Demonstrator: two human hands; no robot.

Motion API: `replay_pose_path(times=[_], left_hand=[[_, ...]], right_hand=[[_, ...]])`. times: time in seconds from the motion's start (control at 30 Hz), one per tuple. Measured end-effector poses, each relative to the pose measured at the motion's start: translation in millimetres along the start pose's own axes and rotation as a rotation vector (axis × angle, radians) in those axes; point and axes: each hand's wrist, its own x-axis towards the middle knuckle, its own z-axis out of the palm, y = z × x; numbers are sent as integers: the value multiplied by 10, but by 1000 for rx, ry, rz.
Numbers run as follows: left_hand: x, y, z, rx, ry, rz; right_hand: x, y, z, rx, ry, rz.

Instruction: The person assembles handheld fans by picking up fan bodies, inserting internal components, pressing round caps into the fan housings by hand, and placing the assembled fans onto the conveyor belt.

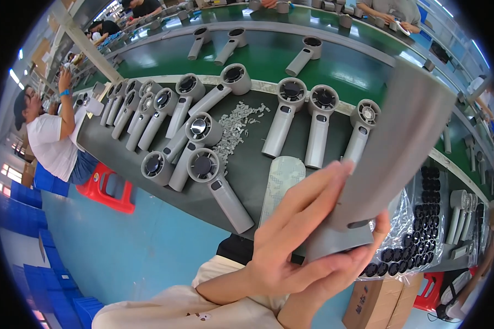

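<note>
A grey handheld fan is held up close, its handle pointing up and its round head low. My left hand is closed round its left side, fingers along the lower handle. Under the head and at its right side, my right hand grips it too. The fan's blades are turned away and hidden. A small dark slot shows near where handle meets head. Just behind my left hand lies a pale patterned pad. Another grey fan rests on the dark bench to the left.
Several grey fans lie along the bench's far left. Small grey plastic pieces are heaped mid-bench. Round black parts sit on clear plastic at right, above a cardboard box. Beyond runs a green conveyor. A red stool stands near a seated person.
</note>
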Motion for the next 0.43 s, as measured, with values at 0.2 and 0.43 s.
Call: replay_pose_path(times=[0.2, 0.43], left_hand=[[32, 59, -28, -44, 41, -56], [45, -280, 154, 217, 187, 557]], right_hand=[[12, 43, -35, -59, 69, 3], [-30, 168, -178, 94, -41, -52]])
